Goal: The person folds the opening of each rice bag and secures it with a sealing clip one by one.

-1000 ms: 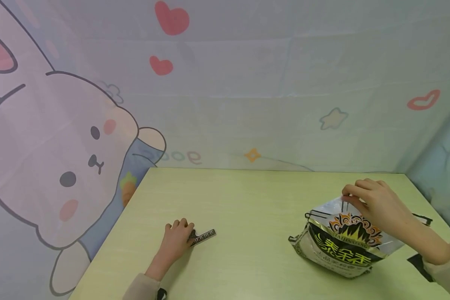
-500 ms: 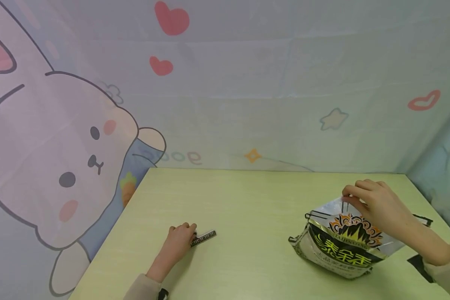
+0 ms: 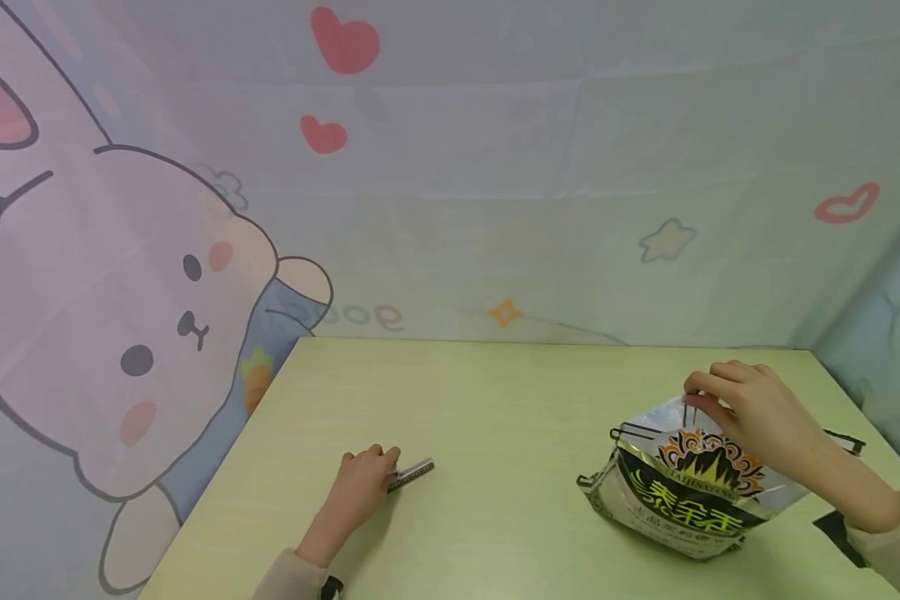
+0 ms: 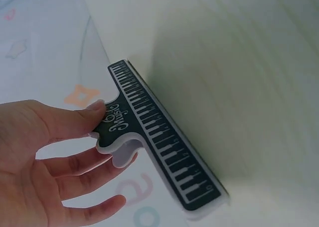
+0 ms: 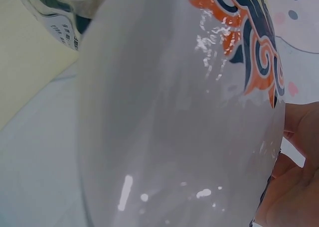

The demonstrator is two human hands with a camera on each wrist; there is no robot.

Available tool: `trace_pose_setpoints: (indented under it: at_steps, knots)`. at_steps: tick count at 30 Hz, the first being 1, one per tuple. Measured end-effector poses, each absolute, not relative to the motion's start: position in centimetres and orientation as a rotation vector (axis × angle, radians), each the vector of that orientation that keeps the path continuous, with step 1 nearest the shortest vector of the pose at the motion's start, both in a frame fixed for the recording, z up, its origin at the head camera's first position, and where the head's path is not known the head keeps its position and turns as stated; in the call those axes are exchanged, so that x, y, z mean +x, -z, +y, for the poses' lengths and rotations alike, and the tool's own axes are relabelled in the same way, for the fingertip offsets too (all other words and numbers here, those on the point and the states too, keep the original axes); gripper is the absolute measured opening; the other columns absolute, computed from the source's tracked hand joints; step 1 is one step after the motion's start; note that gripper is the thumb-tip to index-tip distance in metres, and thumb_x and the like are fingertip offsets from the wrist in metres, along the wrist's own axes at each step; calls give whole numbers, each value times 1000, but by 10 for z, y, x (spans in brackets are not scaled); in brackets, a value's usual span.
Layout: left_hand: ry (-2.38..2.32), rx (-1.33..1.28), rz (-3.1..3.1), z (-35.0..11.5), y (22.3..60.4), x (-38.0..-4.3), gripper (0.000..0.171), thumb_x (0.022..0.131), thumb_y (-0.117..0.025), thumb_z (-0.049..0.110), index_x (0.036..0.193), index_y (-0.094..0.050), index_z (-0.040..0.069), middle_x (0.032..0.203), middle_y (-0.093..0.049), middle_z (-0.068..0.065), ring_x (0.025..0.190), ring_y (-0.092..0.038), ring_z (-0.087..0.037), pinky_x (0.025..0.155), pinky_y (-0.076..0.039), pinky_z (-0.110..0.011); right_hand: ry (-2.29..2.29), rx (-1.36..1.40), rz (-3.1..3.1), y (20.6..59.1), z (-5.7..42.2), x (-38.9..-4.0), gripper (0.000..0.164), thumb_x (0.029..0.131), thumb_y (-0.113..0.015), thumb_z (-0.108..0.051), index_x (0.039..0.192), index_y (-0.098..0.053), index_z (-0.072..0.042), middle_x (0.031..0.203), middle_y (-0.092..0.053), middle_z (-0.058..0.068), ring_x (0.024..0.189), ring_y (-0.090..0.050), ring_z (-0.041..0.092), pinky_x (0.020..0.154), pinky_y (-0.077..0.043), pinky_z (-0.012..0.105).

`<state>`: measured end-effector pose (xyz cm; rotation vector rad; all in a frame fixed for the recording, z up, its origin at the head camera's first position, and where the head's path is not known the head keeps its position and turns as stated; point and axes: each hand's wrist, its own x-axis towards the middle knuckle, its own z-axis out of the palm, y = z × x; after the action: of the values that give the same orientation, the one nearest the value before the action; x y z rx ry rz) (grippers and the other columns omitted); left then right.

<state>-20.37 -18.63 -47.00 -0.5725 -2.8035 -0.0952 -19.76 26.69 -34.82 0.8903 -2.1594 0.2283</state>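
Observation:
My left hand (image 3: 354,493) pinches a music clip (image 4: 158,137) by its handles, thumb on the dark face and fingers behind. The clip has a long bar printed with white piano keys and the word "Music"; in the head view it is tilted and seen nearly edge-on, left of centre over the table. At the right, my right hand (image 3: 767,417) pinches the top edge of a printed plastic bag (image 3: 682,500), black and gold with yellow characters and an orange flame pattern. The bag's filled lower part rests on the table, its loose top pulled upward.
The pale yellow-green table (image 3: 495,433) stretches between the two hands. Behind it hangs a cloth backdrop (image 3: 465,167) with a rabbit, hearts and stars, which also covers the right side. A dark strip (image 3: 844,442) shows behind the right wrist.
My left hand has shifted slightly right and turned the clip, so its keyed face shows less in the head view. My right hand and the bag stay in place.

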Motion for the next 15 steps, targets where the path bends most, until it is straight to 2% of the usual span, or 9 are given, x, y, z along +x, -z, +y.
trace_pose_setpoints:
  at_steps: [4, 11, 15]
  knots:
    - [73, -558, -2802, -184, 470, -204, 21, 72, -71, 13, 83, -53, 11, 66, -53, -3, 54, -52, -17, 54, -38, -36, -227, 899, -2154, 349, 267, -198, 51, 93, -24, -46, 74, -60, -16, 62, -50, -9, 52, -44, 6, 50, -36, 30]
    - [39, -549, -2716, -182, 470, -206, 24, 75, -70, 16, 69, -46, 11, 65, -48, -2, 52, -45, -14, 52, -31, -31, -226, 902, -2160, 348, 267, -197, 52, 93, -23, -46, 74, -60, -16, 62, -49, -10, 53, -43, 4, 51, -37, 31]
    - [32, -578, -2628, -180, 468, -208, 26, 73, -71, 17, 68, -46, 12, 65, -47, -1, 53, -44, -13, 52, -32, -29, -223, 896, -2163, 347, 267, -197, 52, 93, -22, -46, 74, -60, -16, 62, -49, -10, 53, -43, 5, 51, -37, 32]
